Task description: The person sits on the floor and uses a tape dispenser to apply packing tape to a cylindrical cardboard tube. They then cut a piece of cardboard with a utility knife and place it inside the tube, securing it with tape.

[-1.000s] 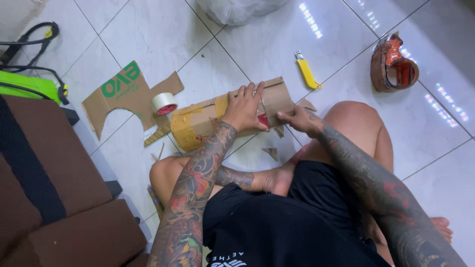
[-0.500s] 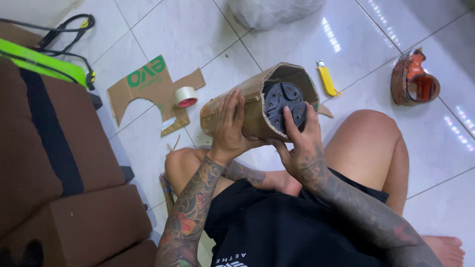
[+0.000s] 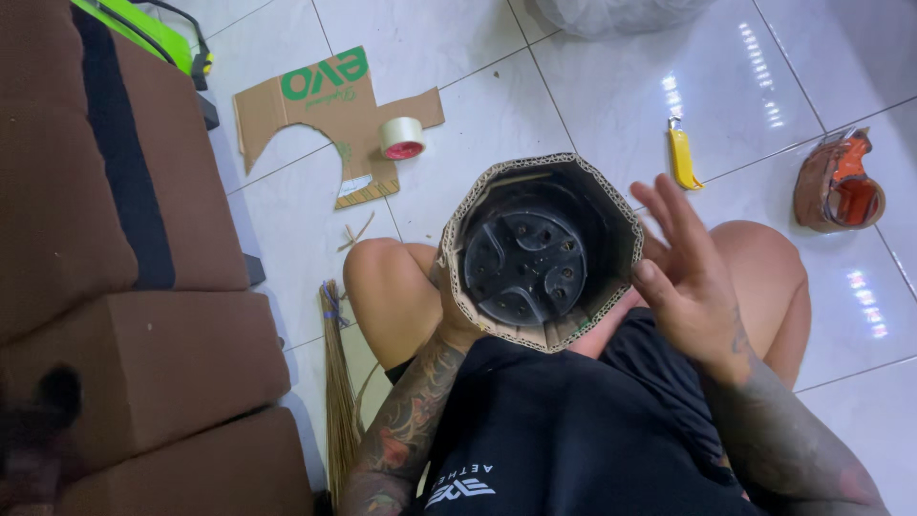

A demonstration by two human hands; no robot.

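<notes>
The floor (image 3: 573,86) is glossy white tile with thin grey grout lines, and lamp reflections streak its far right part. Along the left edge stands a large brown sofa (image 3: 86,239) with a dark stripe, and a bright green tool (image 3: 143,29) lies on the floor at its far end. A person sits on the tiles with bare knees wide apart. Between the knees, tipped up toward the camera, is a corrugated cardboard tube (image 3: 542,253) with a black plastic pot (image 3: 523,268) inside. The left hand (image 3: 457,320) grips the tube's near left rim; the right hand (image 3: 688,272) is open, fingers spread, just right of the tube and apart from it. Far left lies a cut cardboard sheet (image 3: 325,110) carrying a tape roll (image 3: 402,138). A straw broom (image 3: 336,382) lies beside the sofa. A red tape dispenser (image 3: 841,182) sits far right, a yellow box cutter (image 3: 682,158) nearer the middle.
</notes>
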